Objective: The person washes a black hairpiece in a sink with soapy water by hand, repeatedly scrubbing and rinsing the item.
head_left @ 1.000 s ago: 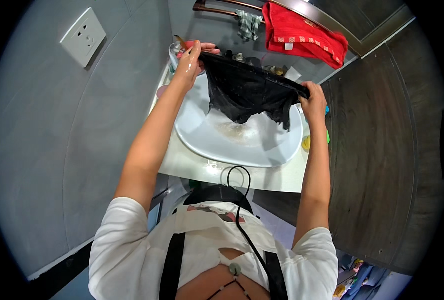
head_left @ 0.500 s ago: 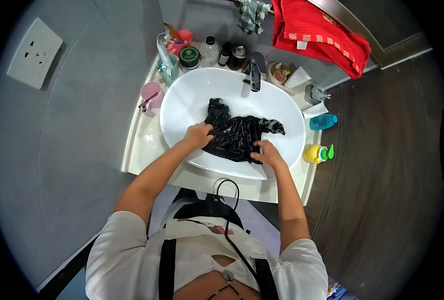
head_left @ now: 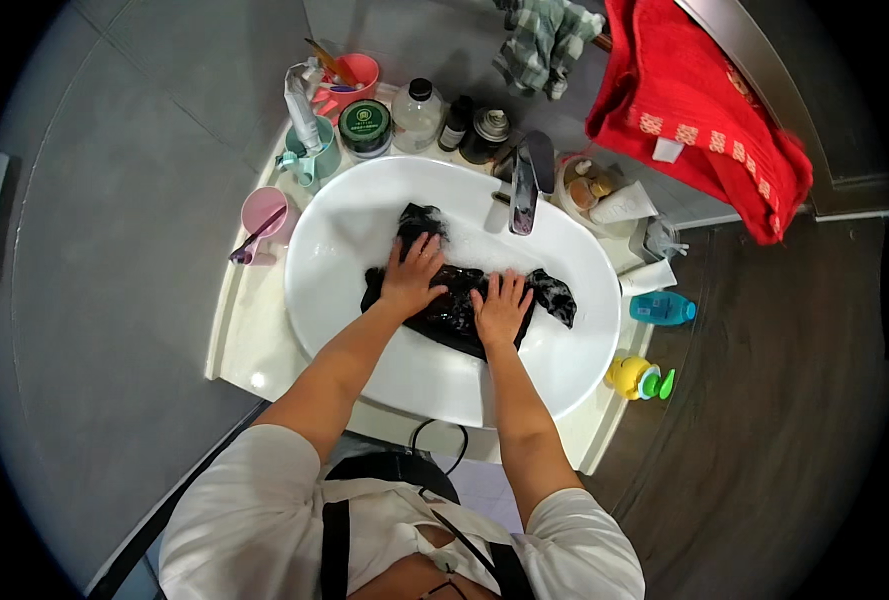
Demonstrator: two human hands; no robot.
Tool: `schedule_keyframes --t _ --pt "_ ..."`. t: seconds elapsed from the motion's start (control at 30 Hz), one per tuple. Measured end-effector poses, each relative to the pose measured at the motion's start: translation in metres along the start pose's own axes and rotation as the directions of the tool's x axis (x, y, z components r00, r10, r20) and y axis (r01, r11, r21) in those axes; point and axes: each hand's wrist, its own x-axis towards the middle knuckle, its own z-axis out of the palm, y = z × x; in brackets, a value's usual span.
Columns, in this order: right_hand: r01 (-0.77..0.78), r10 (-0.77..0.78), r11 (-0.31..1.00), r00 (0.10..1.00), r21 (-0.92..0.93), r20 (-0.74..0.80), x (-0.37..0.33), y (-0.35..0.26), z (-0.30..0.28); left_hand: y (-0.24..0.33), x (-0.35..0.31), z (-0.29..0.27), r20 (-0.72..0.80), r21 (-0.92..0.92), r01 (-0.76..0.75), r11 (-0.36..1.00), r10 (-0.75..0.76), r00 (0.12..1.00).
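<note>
A wet black garment (head_left: 455, 335) lies spread in the white oval washbasin (head_left: 335, 240), with soap suds on and behind it. My left hand (head_left: 414, 275) rests flat on its left part, fingers spread. On the garment's right part lies my right hand (head_left: 502, 308), palm down with the fingers apart. One bunched end of the cloth sticks out at the far left, another at the right. What lies under my palms is hidden. Above the basin's far rim stands the dark metal faucet (head_left: 531, 180).
At the back left are a round green-lidded jar (head_left: 365, 125), a clear bottle (head_left: 418, 118) and a pink cup (head_left: 267, 215). A blue bottle (head_left: 663, 308) and a yellow pump bottle (head_left: 633, 378) stand on the right. A red towel (head_left: 695, 110) hangs at the back right.
Both hands have moved from the garment's edges onto its top, with fingers now spread flat. The cloth looks more spread out at the left. The view has shifted.
</note>
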Motion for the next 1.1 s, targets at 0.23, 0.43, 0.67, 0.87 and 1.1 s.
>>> schedule_keyframes --t 0.23,0.43,0.67,0.87,1.1 --pt "0.153 -0.141 0.985 0.980 -0.077 0.139 0.022 0.015 0.006 -0.002 0.027 -0.001 0.120 -0.238 0.004 0.971 0.026 0.992" --pt "0.205 -0.108 0.916 0.954 0.346 -0.281 0.026 0.023 -0.034 -0.019 0.023 0.007 -0.103 -0.379 -0.136 0.916 0.104 0.989" --pt "-0.109 0.128 0.959 0.990 0.261 -0.059 -0.015 0.013 -0.027 -0.012 0.001 -0.011 0.074 -0.145 0.032 0.989 -0.021 0.997" --pt "-0.376 0.198 -0.080 0.902 0.923 0.384 -0.009 0.033 -0.046 -0.040 0.000 -0.023 0.170 -0.800 0.209 0.562 -0.123 0.978" --pt "-0.380 0.252 0.319 0.917 0.868 0.309 0.012 0.038 -0.061 -0.052 0.008 -0.018 0.238 -0.849 0.313 0.425 -0.221 0.946"
